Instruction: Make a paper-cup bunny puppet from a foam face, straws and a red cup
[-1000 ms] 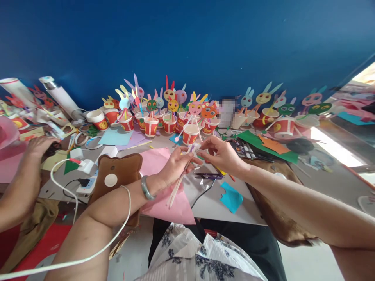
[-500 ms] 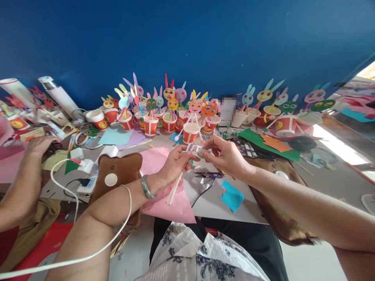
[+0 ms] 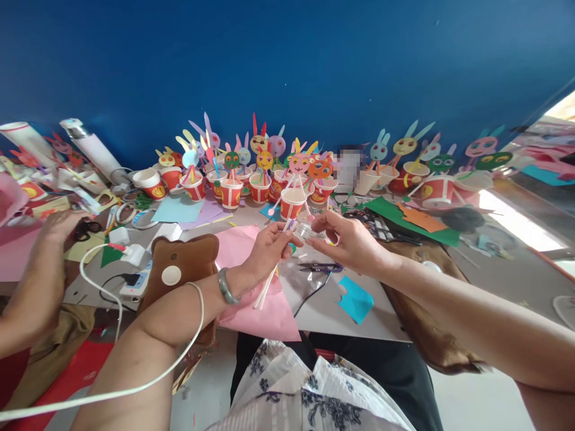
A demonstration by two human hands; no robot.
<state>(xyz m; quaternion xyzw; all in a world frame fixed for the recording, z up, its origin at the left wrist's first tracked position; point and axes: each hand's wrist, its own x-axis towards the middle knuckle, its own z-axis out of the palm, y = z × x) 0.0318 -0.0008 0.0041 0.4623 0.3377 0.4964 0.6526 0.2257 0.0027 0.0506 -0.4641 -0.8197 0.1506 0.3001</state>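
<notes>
Head camera, worn over a crowded workbench: a blue wall [image 3: 287,66] rises behind a grey table [image 3: 323,314], where paper rabbit figures [image 3: 300,163] stand in a long row of red-and-white cups [image 3: 293,202]. Much of that row looks finished, faces and ears in place, though a cup toward the left [image 3: 155,189] shows no figure. A pink sheet [image 3: 278,317] spreads beneath the left hand [image 3: 272,245], beside a brown pouch [image 3: 188,257]. The left hand's fingers pinch a bundle of thin pale sticks [image 3: 266,290], slanting down over the sheet; no face or ears show on it, so this piece appears unfinished. The right hand [image 3: 353,242], thumb and fingertips pressed together, pinches a small clear piece [image 3: 306,232] close to the bundle's upper end. At far left, a co-worker's hand [image 3: 63,226] is at a pair of black-handled scissors [image 3: 87,230]. A blue paper scrap [image 3: 357,299] and dark snips [image 3: 320,268] lie near the two working hands. Fingers hide where the sticks meet; the clear piece is too small to identify, a pixelated patch [image 3: 348,167] masks part of the back row, and the right edge blurs.
</notes>
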